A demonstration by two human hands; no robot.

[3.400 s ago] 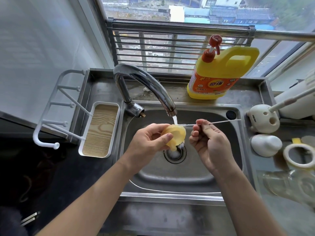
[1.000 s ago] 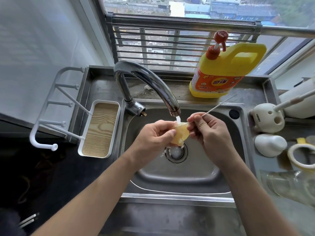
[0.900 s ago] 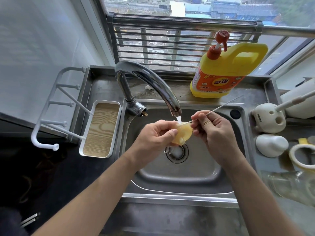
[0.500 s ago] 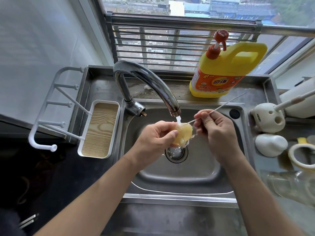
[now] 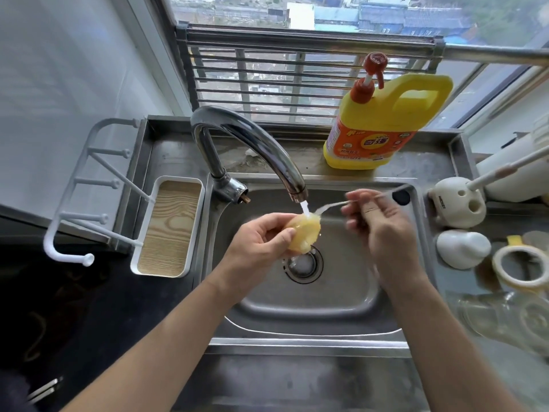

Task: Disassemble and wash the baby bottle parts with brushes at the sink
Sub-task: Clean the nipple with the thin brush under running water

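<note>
- Head view, materials: my left hand point(image 5: 261, 242) curled around the yellowish bottle part point(image 5: 304, 234), a soft, translucent, rounded piece, thumb on its near side. It sat under the tap point(image 5: 252, 144), a curved, shiny metal spout, above the drain point(image 5: 303, 264).
- A thin water stream point(image 5: 305, 208) fell from the spout tip onto the top of the part.
- My right hand point(image 5: 383, 230) pinched the thin brush point(image 5: 332, 205), a slim white wand, between thumb and fingertips. Its tip pointed left and reached the top edge of the part.
- The sink point(image 5: 326, 307) was brushed steel with rounded corners.
- Edges and room: both hands hung over the middle of the basin, apart from its walls, with bare steel below and in front of them.
- The yellow detergent jug point(image 5: 383, 123) with its red pump stood on the steel worktop point(image 5: 421, 168) behind the basin, near the brush's far end.
- A white tray point(image 5: 169, 227) with a wood-grain floor and a white peg rack point(image 5: 89, 185) lay left of the sink. A white brush holder point(image 5: 457, 203), a white rounded piece point(image 5: 462, 248) and a tape roll point(image 5: 523, 267) lay to the right.
- Hard to make out: my right hand and the brush were smeared by motion, so I could not tell how each finger lay or see any bristles.
- A clear item point(image 5: 505, 316) at the lower right was faint and cut off by the frame edge.
</note>
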